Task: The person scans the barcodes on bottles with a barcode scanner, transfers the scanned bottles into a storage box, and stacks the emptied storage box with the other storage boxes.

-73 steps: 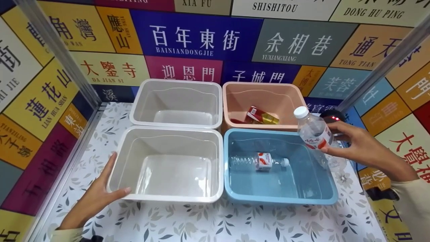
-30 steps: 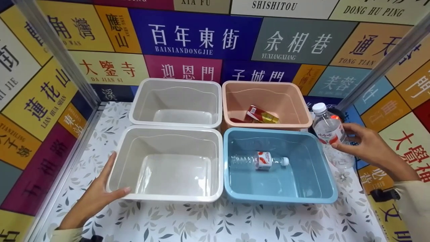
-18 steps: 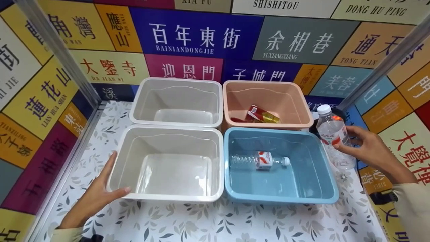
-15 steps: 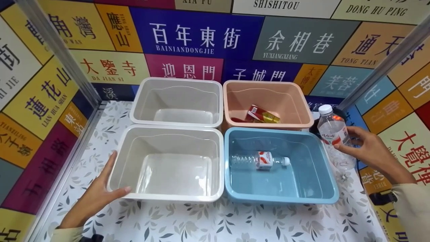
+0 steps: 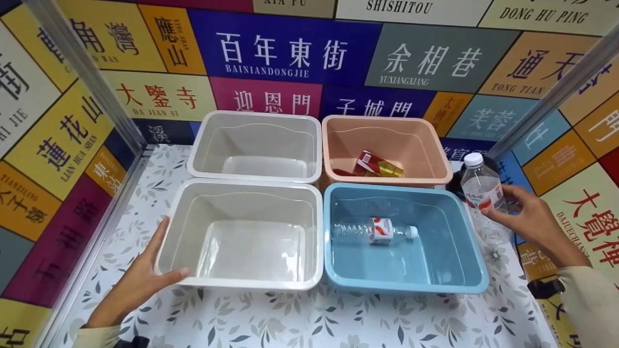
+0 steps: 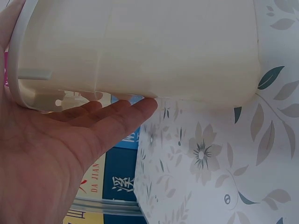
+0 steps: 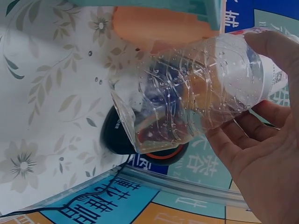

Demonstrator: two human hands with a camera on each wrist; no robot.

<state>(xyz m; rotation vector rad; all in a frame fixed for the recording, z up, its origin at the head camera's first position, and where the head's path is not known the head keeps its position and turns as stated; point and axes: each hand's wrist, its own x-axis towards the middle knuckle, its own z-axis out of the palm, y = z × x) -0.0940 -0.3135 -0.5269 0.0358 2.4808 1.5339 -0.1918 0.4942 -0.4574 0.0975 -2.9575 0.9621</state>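
Note:
In the head view my right hand (image 5: 524, 212) grips a clear plastic bottle (image 5: 483, 193) by its white-and-red label, fingers behind and thumb in front. The bottle is roughly upright with a white cap, just right of the blue bin (image 5: 406, 285). In the right wrist view its ribbed lower body (image 7: 187, 93) points away from the palm, close over the floral cloth. My left hand (image 5: 140, 275) is at the front left corner of the near white bin (image 5: 246, 282), thumb on the rim. Its fingers (image 6: 124, 119) lie extended along the outer wall in the left wrist view.
A second bottle (image 5: 379, 231) lies in the blue bin. Behind stand a pale grey bin (image 5: 256, 116) and an orange bin (image 5: 382, 121) holding red and gold packs (image 5: 379, 165). A black round device (image 7: 119, 133) with a cable sits behind the held bottle. Printed panels wall three sides.
The bottle in my right hand has moved right, from over the blue bin's right rim to outside it, then slightly farther right and lower. My left hand has stayed at the white bin.

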